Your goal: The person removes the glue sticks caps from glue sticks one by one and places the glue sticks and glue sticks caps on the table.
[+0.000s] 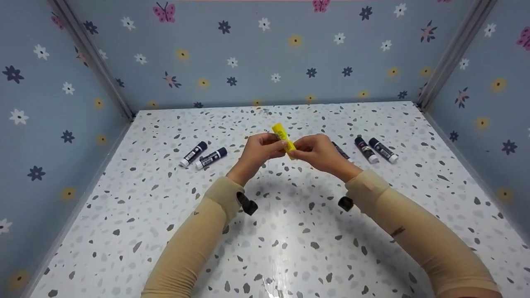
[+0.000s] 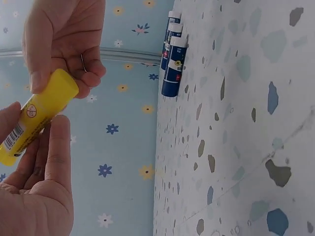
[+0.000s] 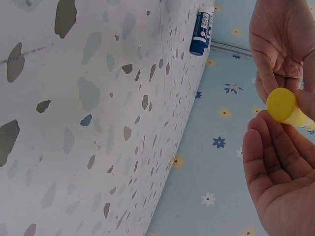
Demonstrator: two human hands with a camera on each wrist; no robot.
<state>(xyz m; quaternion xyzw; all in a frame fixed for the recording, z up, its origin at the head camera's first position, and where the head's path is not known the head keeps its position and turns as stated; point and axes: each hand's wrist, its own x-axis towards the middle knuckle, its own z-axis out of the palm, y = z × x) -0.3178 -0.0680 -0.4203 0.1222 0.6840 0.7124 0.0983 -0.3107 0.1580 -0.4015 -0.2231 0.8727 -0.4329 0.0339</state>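
Observation:
A yellow glue stick is held up above the table, tilted, between both hands. My left hand grips its middle with the thumb across the near side. Its near end is pinched between the thumb and fingers of my right hand. The left wrist view shows a barcode and printing on the yellow tube. One round yellow end faces the camera in the right wrist view. Fingers cover part of the tube.
Two dark blue glue sticks with white ends lie left of the hands on the speckled table. On the right lie three similar sticks, one partly hidden by the right hand. Flowered panels enclose the table's back and sides.

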